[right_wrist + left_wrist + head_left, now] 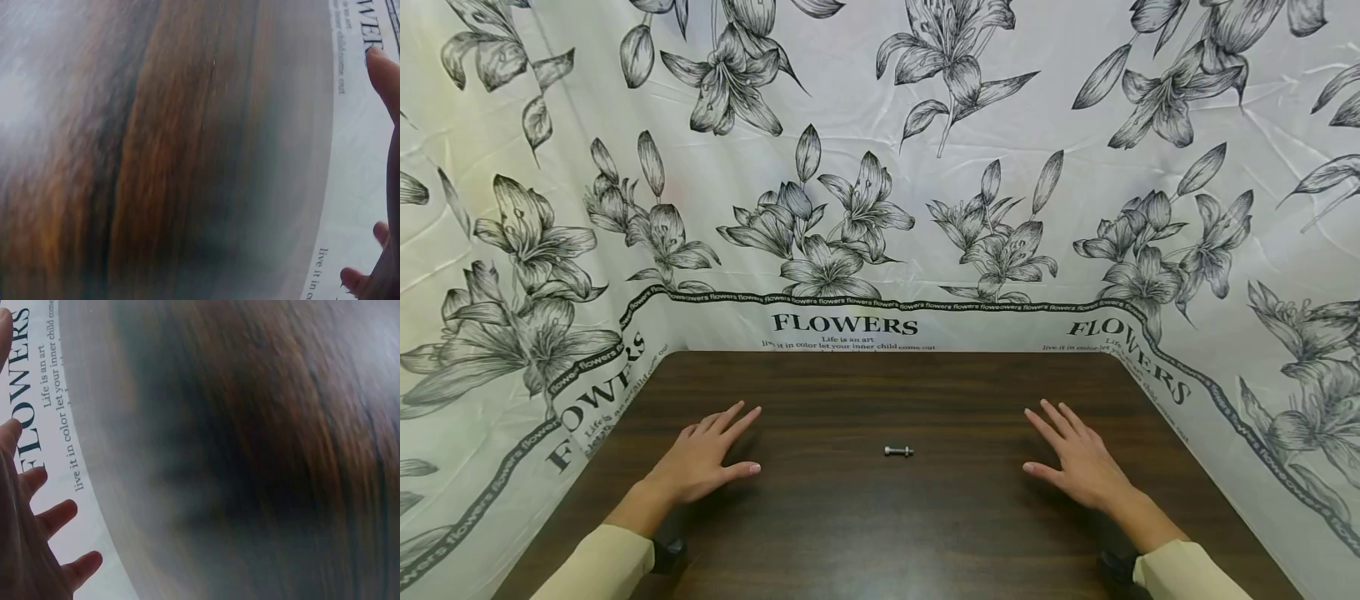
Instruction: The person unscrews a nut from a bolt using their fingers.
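Observation:
A small metal bolt [898, 451] with a nut on its shank lies on its side near the middle of the dark wooden table [880, 533]. To the left of it, my left hand [706, 454] is held over the table with fingers spread and nothing in it. My right hand [1078, 458] mirrors it on the other side, fingers apart and holding nothing. Both hands are well apart from the bolt. The left wrist view shows the left fingers [57, 517] extended at its edge; in the right wrist view, the right thumb [382, 78] and some fingertips show.
A white cloth [1000, 208] printed with black flowers and lettering hangs behind the table and along both sides. Dark straps sit at both wrists, below pale sleeves [598, 562]. The table's far edge meets the cloth.

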The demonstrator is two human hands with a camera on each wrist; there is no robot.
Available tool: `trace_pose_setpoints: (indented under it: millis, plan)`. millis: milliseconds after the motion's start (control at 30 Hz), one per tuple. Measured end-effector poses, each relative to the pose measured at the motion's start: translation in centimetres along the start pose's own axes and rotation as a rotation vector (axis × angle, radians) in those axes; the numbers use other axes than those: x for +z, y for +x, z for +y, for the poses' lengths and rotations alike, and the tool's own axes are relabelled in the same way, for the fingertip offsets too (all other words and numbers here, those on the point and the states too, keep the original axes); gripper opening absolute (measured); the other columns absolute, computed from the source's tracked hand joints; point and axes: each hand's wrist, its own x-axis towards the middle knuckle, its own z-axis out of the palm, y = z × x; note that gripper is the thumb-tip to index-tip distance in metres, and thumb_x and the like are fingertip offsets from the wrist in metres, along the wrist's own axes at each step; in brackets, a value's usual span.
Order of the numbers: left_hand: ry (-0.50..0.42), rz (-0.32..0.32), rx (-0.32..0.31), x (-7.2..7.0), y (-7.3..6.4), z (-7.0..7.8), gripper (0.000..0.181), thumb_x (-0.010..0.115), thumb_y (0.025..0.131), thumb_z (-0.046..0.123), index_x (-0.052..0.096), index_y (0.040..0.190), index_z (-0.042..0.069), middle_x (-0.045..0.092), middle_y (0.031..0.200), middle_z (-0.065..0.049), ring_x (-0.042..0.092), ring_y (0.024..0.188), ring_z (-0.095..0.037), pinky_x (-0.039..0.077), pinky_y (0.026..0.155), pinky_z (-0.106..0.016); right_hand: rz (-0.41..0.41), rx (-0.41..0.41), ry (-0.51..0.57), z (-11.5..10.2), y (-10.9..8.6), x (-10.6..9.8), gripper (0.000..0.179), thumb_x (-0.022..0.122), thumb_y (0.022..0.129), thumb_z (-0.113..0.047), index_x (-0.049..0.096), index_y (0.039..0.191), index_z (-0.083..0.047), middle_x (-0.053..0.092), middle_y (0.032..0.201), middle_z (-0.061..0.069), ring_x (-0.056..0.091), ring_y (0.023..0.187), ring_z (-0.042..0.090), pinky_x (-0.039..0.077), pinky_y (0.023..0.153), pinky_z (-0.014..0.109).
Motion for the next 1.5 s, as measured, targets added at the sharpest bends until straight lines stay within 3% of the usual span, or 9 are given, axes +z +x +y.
trace_pose_setpoints:
  millis: [233, 567, 933, 1233, 1500]
  plan:
    - [-0.054, -0.024, -0.003, 0.3, 0.6, 0.9, 0.082, 0.058, 0.086, 0.065, 0.035, 0.152, 0.021, 0.036, 0.151, -0.016, 0.041, 0.128, -0.044, 0.034, 0.092, -0.069, 0.045, -0.058, 0.058, -0.7, 0.7, 0.7, 0.08, 0.065, 0.087, -0.055, 0.033, 0.153, -0.022, 0.027, 0.156, 0.011, 0.025, 0.139, 0.04, 0.033, 0.09, 0.071]
    - [-0.148, 0.025, 0.045, 1.2, 2.1, 3.1, 0.077, 0.062, 0.087, 0.058, 0.038, 0.151, 0.023, 0.047, 0.143, -0.011, 0.049, 0.123, -0.039, 0.039, 0.094, -0.061, 0.072, -0.087, 0.141, -2.2, 2.0, 1.7, 0.079, 0.069, 0.086, -0.052, 0.039, 0.149, -0.016, 0.039, 0.149, 0.012, 0.036, 0.134, 0.035, 0.034, 0.098, 0.063]
    - [-0.223, 0.013, 0.02, 2.5, 3.4, 5.4, 0.072, 0.062, 0.088, 0.057, 0.045, 0.146, 0.019, 0.051, 0.139, -0.008, 0.048, 0.126, -0.034, 0.039, 0.097, -0.059, 0.11, -0.104, 0.23, -4.8, 3.6, 2.9, 0.073, 0.07, 0.086, -0.05, 0.045, 0.145, -0.016, 0.046, 0.144, 0.01, 0.042, 0.13, 0.031, 0.041, 0.096, 0.057]
    - [-0.279, 0.057, 0.038, 3.4, 4.9, 8.1, 0.065, 0.068, 0.086, 0.051, 0.054, 0.14, 0.019, 0.055, 0.134, -0.004, 0.049, 0.124, -0.029, 0.041, 0.096, -0.055, 0.104, -0.095, 0.277, -6.4, 4.5, 3.8, 0.068, 0.068, 0.088, -0.05, 0.048, 0.143, -0.016, 0.051, 0.14, 0.005, 0.046, 0.127, 0.027, 0.043, 0.095, 0.054]
    - [-0.335, 0.039, 0.015, 4.3, 5.9, 9.9, 0.061, 0.068, 0.087, 0.05, 0.056, 0.138, 0.019, 0.056, 0.133, -0.002, 0.049, 0.124, -0.028, 0.041, 0.097, -0.054, 0.069, -0.083, 0.33, -7.9, 5.5, 4.6, 0.067, 0.066, 0.087, -0.053, 0.053, 0.14, -0.014, 0.054, 0.136, 0.003, 0.049, 0.125, 0.025, 0.043, 0.097, 0.052]
